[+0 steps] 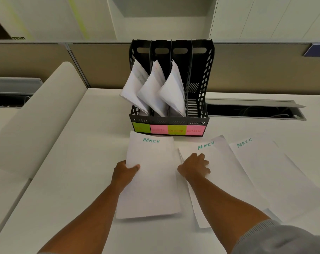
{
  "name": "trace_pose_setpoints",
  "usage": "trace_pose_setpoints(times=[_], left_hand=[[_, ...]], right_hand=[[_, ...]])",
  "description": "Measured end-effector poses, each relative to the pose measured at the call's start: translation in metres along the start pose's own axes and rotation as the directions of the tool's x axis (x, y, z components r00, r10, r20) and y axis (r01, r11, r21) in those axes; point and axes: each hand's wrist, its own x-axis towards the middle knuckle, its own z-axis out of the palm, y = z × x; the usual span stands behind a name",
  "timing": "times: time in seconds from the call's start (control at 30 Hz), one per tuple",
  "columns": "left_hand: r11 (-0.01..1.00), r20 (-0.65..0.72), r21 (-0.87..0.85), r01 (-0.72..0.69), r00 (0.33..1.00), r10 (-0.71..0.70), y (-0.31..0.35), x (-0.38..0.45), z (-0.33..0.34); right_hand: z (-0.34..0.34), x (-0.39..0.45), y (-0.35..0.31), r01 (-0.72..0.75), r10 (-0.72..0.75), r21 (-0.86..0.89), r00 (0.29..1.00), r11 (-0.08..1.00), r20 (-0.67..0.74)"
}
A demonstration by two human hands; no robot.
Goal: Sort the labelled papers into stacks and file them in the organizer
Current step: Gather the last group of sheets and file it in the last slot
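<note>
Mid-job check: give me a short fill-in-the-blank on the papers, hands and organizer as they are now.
1. All three sheets on the desk read ____.
2. The left hand grips the ____ sheet by its edge.
3. The organizer has ____ slots holding papers.
4. The right hand presses on the ____ sheet.

Missing: ADMIN; leftmost; three; middle

The organizer [171,85] is black perforated plastic, faintly shiny, with matt paper sticky labels [168,129] along its base. Smooth white paper sheets [152,180] lie on a matt white desk [67,180].
</note>
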Motion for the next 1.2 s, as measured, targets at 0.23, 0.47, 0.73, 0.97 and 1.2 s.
trace_pose_setpoints(times=[0.23, 0.47, 0.73, 0.97, 1.2], left_hand=[[0.996, 0.074, 0.037, 0.085, 0.993, -0.087, -0.003, -0.003, 0.007], [0.995, 0.142, 0.002, 0.103, 0.984, -0.102, 0.000, -0.004, 0.015], [0.995, 0.213, -0.051, 0.089, 0.974, -0.076, 0.008, -0.012, 0.023], [0.993, 0.248, -0.059, 0.102, 0.965, -0.085, 0.008, -0.016, 0.023], [0.979, 0.263, -0.104, 0.174, 0.954, -0.142, 0.016, -0.023, 0.025]], right_hand=[[-0.001, -0.002, 0.004, 0.049, -0.052, -0.061, 0.998, 0.997, -0.044], [-0.024, -0.004, -0.007, 0.135, -0.137, -0.035, 0.990, 0.990, -0.044], [-0.034, -0.016, -0.049, 0.171, -0.214, 0.324, 0.972, 0.931, 0.101], [-0.027, -0.018, -0.065, 0.097, -0.327, 0.726, 0.927, 0.681, 0.183], [-0.017, -0.013, -0.051, -0.001, -0.351, 0.776, 0.892, 0.630, 0.286]])
